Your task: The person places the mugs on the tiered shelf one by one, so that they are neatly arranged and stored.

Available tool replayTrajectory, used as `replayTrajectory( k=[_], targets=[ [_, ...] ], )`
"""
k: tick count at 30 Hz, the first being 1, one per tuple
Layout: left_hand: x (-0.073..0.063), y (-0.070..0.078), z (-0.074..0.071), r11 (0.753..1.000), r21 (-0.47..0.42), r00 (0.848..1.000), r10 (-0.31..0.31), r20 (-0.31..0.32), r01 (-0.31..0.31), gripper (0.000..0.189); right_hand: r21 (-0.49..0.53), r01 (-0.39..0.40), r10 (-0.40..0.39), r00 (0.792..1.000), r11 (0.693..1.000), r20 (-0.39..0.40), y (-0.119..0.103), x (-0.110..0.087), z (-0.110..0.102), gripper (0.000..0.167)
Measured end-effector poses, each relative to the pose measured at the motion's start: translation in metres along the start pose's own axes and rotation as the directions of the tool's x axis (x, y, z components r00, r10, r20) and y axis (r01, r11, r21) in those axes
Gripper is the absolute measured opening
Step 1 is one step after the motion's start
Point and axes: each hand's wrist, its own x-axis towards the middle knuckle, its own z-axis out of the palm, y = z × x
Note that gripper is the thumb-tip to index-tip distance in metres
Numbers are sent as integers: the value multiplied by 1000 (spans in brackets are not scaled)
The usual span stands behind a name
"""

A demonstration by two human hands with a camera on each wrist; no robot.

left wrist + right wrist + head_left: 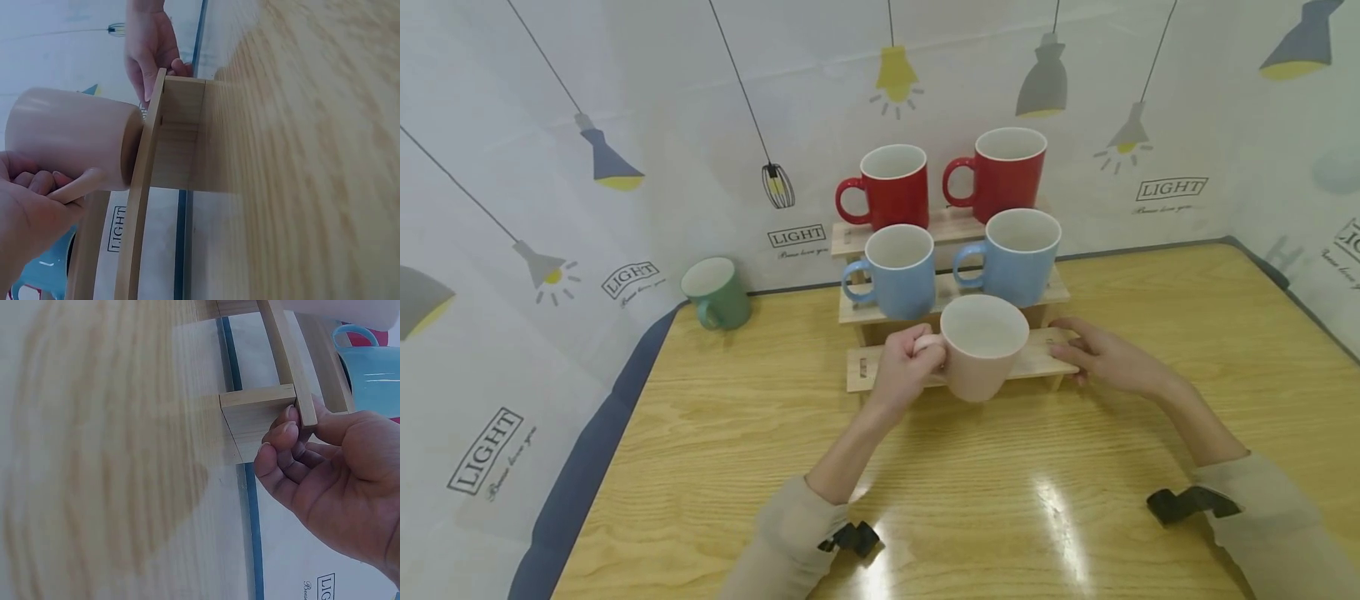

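My left hand (904, 367) grips the handle of a pale pink mug (981, 350), which is upright at the lowest step of a wooden tiered rack (1041, 354). In the left wrist view the mug's base (131, 147) is right at the step's board. At the rack's right end, my right hand (1108, 357) pinches the end of that lowest board between thumb and fingers, as the right wrist view shows with the board end (305, 412). Two light blue mugs (904, 279) stand on the middle step, and two red mugs (897, 196) on the top step.
A green mug (718, 296) stands at the table's back left corner, its handle toward me. The wooden table (737, 467) spreads in front of the rack and to both sides. Behind it hangs a white cloth (685, 100) printed with lamps.
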Motion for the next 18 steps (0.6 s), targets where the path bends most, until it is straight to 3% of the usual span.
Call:
replayTrajectory(
  k=[4, 18],
  targets=[
    [4, -4, 8, 1000, -8, 1000, 6, 29, -6, 36, 23, 8, -8, 1000, 1000, 7, 1, 0, 0, 57],
    [17, -12, 27, 1000, -1, 999, 15, 28, -15, 37, 17, 63, -63, 998, 998, 0, 5, -1, -1, 53]
  ],
)
